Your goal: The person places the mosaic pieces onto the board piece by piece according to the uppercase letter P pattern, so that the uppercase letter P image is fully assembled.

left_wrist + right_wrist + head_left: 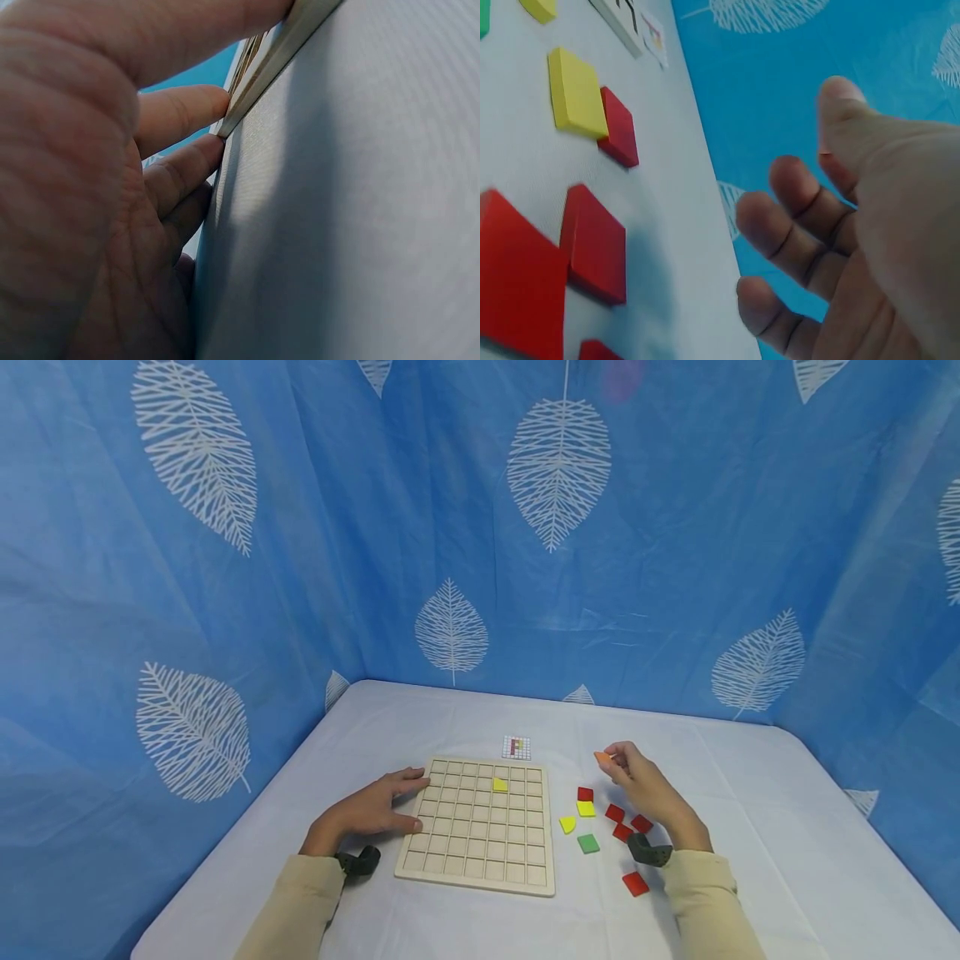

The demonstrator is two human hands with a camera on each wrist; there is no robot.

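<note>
We pinched the orange tile (602,759) in our right grip (641,787), out past the loose tiles and to the right of the board (475,867), apparently lifted off the surface (757,827). Our left grip (375,804) was released, its fingers extended and touching the board's left edge. One yellow tile (500,785) sat in a cell towards the far side of the grid. The card (517,747) lay just beyond the board's far edge, its small coloured pattern too fine for us to read. Between the board and our right sleeve (701,878) lay a curved tile (567,825), a green tile (588,843), a lemon tile (587,809) touching a red tile (585,793), and four more reds (635,883). To handle the orange tile well, we judged that the pinch should be light and near one edge, leaving a corner free to meet a cell wall first. If it were bound for a cell, we thought it best squared to the grid before lowering, then pressed flat with one fingertip. The left fingers seemed most useful as a gentle brace, since a hard sideways push could have slid the board
</note>
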